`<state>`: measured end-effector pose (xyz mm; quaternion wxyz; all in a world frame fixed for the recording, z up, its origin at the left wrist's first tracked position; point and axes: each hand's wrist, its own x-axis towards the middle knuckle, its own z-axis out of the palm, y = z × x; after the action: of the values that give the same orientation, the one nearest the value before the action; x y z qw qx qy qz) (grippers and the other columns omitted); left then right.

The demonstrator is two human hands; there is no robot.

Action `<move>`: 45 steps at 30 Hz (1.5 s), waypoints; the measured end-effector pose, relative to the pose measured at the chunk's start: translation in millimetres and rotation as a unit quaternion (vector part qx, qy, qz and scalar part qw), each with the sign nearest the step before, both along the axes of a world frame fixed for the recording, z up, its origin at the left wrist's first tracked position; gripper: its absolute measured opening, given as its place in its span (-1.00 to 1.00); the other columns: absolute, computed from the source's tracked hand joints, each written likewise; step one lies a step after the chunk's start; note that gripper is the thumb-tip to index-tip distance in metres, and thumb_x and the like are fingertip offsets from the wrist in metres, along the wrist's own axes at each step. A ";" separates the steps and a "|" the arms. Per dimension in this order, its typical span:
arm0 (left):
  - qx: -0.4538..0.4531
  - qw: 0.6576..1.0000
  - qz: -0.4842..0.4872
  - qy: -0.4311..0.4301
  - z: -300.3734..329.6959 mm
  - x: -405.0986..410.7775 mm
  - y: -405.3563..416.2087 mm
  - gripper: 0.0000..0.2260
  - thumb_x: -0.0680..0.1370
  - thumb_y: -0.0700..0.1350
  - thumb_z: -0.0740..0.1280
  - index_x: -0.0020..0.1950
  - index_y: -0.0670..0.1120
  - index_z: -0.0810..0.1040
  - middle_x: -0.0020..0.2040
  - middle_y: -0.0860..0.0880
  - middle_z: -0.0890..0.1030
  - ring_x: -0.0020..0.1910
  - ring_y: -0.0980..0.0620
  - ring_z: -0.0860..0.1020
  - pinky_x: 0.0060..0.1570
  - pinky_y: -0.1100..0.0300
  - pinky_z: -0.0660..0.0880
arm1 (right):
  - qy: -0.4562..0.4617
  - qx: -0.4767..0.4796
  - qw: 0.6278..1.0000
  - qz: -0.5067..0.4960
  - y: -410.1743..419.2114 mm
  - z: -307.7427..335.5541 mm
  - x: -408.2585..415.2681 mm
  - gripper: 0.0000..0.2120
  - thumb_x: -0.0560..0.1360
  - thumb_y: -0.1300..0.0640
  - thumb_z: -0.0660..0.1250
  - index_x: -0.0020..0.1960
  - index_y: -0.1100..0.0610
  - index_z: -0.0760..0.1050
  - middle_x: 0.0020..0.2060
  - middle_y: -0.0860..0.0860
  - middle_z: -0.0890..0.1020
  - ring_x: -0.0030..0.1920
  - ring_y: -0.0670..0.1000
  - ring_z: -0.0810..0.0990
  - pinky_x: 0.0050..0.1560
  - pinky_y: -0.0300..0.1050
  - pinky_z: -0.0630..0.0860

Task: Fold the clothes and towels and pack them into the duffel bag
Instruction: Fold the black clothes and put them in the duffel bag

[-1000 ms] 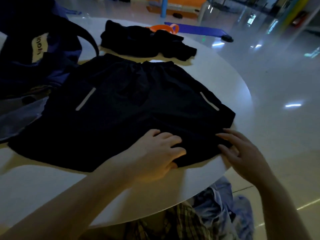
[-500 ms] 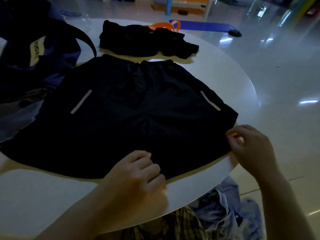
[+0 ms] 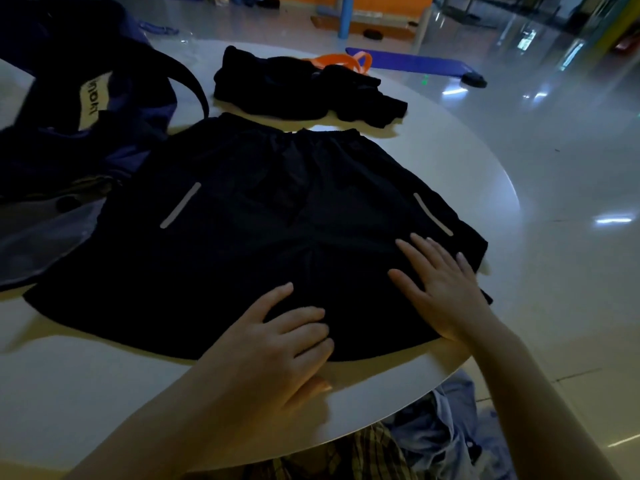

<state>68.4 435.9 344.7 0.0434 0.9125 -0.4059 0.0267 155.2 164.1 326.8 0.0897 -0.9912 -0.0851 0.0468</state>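
Smoothing black shorts flat before the first fold.

At left on the worktop [image 3: 450, 161], duffel bag [image 3: 86, 109] slumped, touching the shorts' edge. Centre: shorts [image 3: 277, 220] spread flat, waistband far, hems near; beyond, a dark crumpled garment [image 3: 298, 88] not yet folded. Left hand [image 3: 277, 344] resting on the near hem, fingers loosely bent, holding nothing. Right hand [image 3: 440, 282] pressed flat on the right leg, fingers straight and splayed. Likely next: gripping one side and folding leg over leg.
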 end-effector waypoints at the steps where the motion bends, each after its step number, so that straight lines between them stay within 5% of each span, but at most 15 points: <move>1: -0.012 1.000 -0.009 0.005 0.0 -5.0 2.7 -0.67 0.55 0.13 0.12 0.08 0.09 0.63 0.10 0.14 0.63 0.20 0.13 0.55 0.37 -0.07 0.23 | 0.015 -0.007 1.000 0.002 -4.8 3.2 -0.4 -0.17 0.30 -0.47 -0.36 0.52 -0.20 -0.12 0.54 -0.16 -0.09 0.51 -0.15 -0.19 0.50 0.04 -0.24; 6: -0.237 0.967 -0.012 0.089 14.3 -7.9 19.4 -0.71 0.63 0.15 0.12 0.05 0.12 0.62 -0.01 0.23 0.63 0.06 0.35 0.53 0.34 0.20 0.27 | 0.024 -0.087 0.996 -0.025 27.6 34.9 15.9 -0.36 0.52 -0.37 -0.04 0.52 -0.09 0.10 0.53 -0.05 0.10 0.52 0.01 0.05 0.48 0.23 -0.10; 10: -0.396 0.907 0.136 0.051 36.2 17.1 55.2 -0.78 0.53 0.07 0.27 -0.04 -0.01 0.64 -0.09 0.19 0.63 -0.07 0.28 0.59 0.00 0.36 0.48 | -0.062 -0.010 0.993 0.095 108.5 61.3 48.8 -0.49 0.54 -0.25 0.15 0.42 -0.06 0.30 0.40 -0.06 0.36 0.35 0.03 0.38 0.37 0.12 0.27; 13: -0.284 0.883 0.370 -0.055 26.4 35.2 106.8 -0.54 0.47 0.24 0.16 0.07 -0.06 0.62 0.00 0.03 0.62 -0.01 0.02 0.59 -0.03 0.11 0.53 | -0.046 0.027 0.988 0.148 172.0 76.5 91.1 -0.55 0.55 -0.17 0.23 0.38 -0.04 0.35 0.25 -0.02 0.47 0.21 0.05 0.48 0.17 0.00 0.46; 17: -0.196 0.835 0.513 -0.020 -0.3 43.9 143.5 -0.47 0.41 0.16 0.28 0.22 -0.16 0.56 0.05 -0.20 0.58 -0.01 -0.28 0.57 -0.07 -0.10 0.52 | -0.067 0.059 0.975 0.202 260.0 76.8 163.6 -0.63 0.57 -0.04 0.25 0.34 0.03 0.40 0.17 0.10 0.49 0.20 0.14 0.45 0.09 -0.07 0.41; 21: -0.189 0.840 0.508 -0.026 -10.5 49.7 153.5 -0.51 0.31 0.06 0.40 0.17 -0.14 0.56 -0.07 -0.11 0.57 -0.21 -0.21 0.58 -0.26 0.00 0.52 | -0.090 -0.023 0.978 0.187 318.9 63.8 224.8 -0.62 0.61 -0.06 0.13 0.37 0.07 0.34 0.23 0.23 0.39 0.25 0.27 0.37 0.20 0.07 0.41; 26: -0.205 0.854 0.477 -0.041 -9.3 50.7 162.4 -0.43 0.09 -0.17 0.69 0.05 -0.16 0.63 -0.21 -0.05 0.60 -0.32 -0.12 0.58 -0.28 0.21 0.37 | -0.039 -0.090 0.985 0.140 329.9 47.2 251.7 -0.50 0.62 -0.20 -0.04 0.25 0.11 0.47 0.17 0.17 0.53 0.17 0.21 0.50 0.01 0.03 0.41; 28: -0.203 0.857 0.472 -0.031 0.6 49.7 162.1 -0.45 0.14 -0.21 0.67 0.08 -0.13 0.62 -0.23 0.00 0.60 -0.25 -0.09 0.59 -0.23 0.27 0.32 | -0.057 -0.055 0.989 0.123 325.7 43.4 248.2 -0.49 0.61 -0.20 0.01 0.13 0.18 0.52 0.11 0.16 0.55 0.12 0.19 0.52 -0.07 -0.02 0.39; 30: -0.202 0.845 0.495 -0.007 14.1 50.4 157.6 -0.48 0.40 -0.13 0.53 0.32 -0.02 0.47 -0.06 0.04 0.54 0.02 -0.02 0.53 -0.15 0.30 0.29 | -0.052 -0.026 0.991 0.123 321.3 44.5 241.0 -0.49 0.59 -0.21 0.06 0.05 0.20 0.53 0.05 0.14 0.56 0.06 0.16 0.53 -0.12 -0.05 0.41; 33: -0.237 0.827 0.510 0.015 16.6 41.3 160.0 -0.56 0.58 -0.10 0.30 0.42 0.12 0.28 0.15 0.11 0.49 0.18 0.10 0.43 0.00 0.33 0.34 | -0.036 0.062 0.992 0.103 317.6 62.2 226.6 -0.49 0.58 -0.22 0.11 -0.03 0.21 0.55 -0.08 0.10 0.57 -0.06 0.11 0.53 -0.13 -0.06 0.43; 38: -0.435 0.769 0.468 0.009 56.5 22.5 183.3 -0.67 0.52 -0.21 0.34 -0.06 0.27 0.44 -0.14 0.22 0.52 -0.11 0.19 0.53 -0.17 0.27 0.43 | 0.010 0.308 0.950 0.059 318.0 99.1 208.3 -0.59 0.52 -0.21 0.25 -0.12 0.14 0.57 -0.26 0.03 0.56 -0.16 0.07 0.58 -0.12 -0.08 0.48; 42: -0.614 0.702 0.346 0.105 110.2 33.8 167.3 -0.74 0.52 -0.28 0.33 -0.04 0.11 0.56 -0.23 0.13 0.56 -0.30 0.06 0.57 -0.30 0.16 0.55 | 0.079 0.517 0.852 0.042 301.6 127.1 197.1 -0.69 0.48 -0.05 0.38 -0.06 0.22 0.59 -0.31 0.07 0.56 -0.30 0.03 0.56 -0.24 -0.10 0.50; 45: -0.653 0.684 0.260 0.197 127.9 53.7 120.8 -0.79 0.49 -0.31 0.36 -0.03 0.00 0.59 -0.29 0.09 0.54 -0.37 0.10 0.56 -0.34 0.28 0.52 | 0.065 0.508 0.858 0.027 258.2 135.2 203.9 -0.85 0.46 0.07 0.43 -0.14 0.16 0.58 -0.28 0.04 0.57 -0.31 -0.03 0.56 -0.24 -0.14 0.55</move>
<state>122.1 556.7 472.6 0.6985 0.7063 -0.0144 0.1147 359.1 422.4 462.0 0.5848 -0.8000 -0.1177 0.0640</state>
